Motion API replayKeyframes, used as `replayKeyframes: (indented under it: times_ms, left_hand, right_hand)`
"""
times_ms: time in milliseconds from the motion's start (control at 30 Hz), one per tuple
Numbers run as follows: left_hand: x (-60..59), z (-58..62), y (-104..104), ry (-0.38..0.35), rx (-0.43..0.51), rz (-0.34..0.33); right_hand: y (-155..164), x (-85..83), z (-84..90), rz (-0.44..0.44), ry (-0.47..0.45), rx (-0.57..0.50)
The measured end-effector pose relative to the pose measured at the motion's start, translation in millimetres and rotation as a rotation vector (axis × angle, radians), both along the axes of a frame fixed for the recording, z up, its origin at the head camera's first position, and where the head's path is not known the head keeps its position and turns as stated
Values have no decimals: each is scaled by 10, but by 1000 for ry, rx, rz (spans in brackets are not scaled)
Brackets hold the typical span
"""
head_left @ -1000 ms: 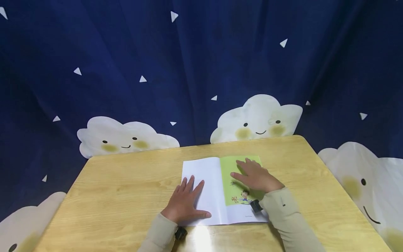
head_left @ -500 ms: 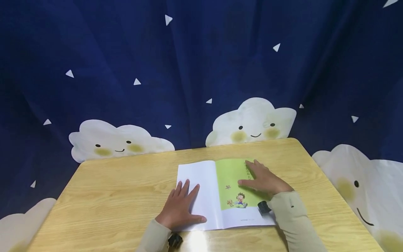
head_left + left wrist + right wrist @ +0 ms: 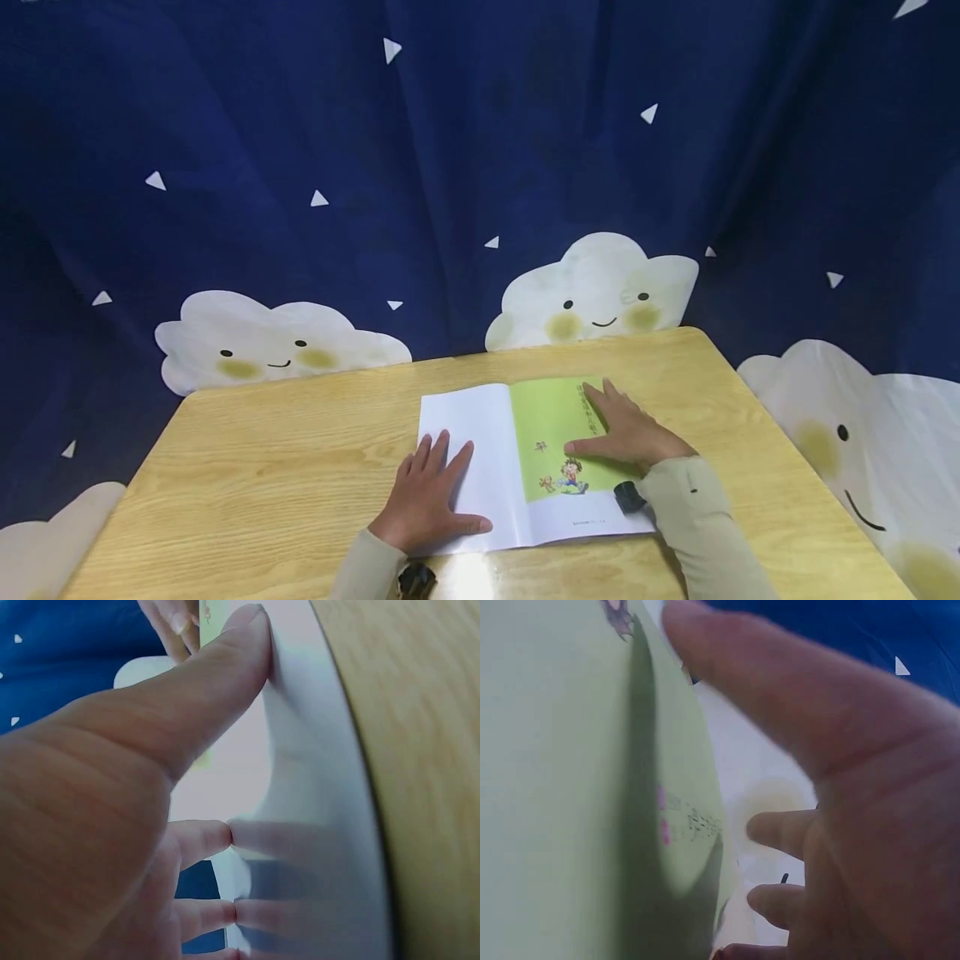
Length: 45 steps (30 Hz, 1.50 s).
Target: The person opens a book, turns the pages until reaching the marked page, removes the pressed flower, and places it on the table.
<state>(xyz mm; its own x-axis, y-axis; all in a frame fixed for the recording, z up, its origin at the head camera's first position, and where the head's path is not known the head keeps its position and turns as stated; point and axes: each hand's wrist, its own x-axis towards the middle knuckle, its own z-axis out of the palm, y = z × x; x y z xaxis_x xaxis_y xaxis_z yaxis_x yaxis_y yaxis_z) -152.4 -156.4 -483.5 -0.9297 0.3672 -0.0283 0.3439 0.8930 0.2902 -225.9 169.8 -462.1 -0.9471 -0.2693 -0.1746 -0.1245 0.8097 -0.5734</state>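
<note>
The left page (image 3: 489,429) was plain white, the right page (image 3: 542,417) lime green above white. The curtain (image 3: 450,150) was navy with white triangles (image 3: 392,50) and clouds (image 3: 600,283), the table (image 3: 285,467) grained yellow, the sleeves (image 3: 705,525) beige.

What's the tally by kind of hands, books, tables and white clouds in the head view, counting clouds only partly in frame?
Hands: 2 (left hand, right hand)
Open book: 1
Table: 1
White clouds: 4
Total: 8

tiny page print (image 3: 588,522) unreadable, sleeves (image 3: 705,533) cropped
</note>
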Motion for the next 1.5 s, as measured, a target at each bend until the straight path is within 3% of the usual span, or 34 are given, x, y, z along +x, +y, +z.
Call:
replayKeyframes:
  times_ms: [367,533,833,1233,1500]
  left_hand:
    - [32,-30,52,29,-2,2]
    - [36,12,36,35,-7,5]
    - [87,-37,59,19,17,5]
    - [43,32,14,5,-6,15]
    - [34,44,19,8,-5,10]
  right_hand:
    - [26,33,-49,0,50,85]
    - [4,40,-55,-7,66,97]
    - [-6,61,-135,-44,61,80]
    - [-81,32,-73,-43,67,57]
    - [-45,13,-70,-7,44,-38]
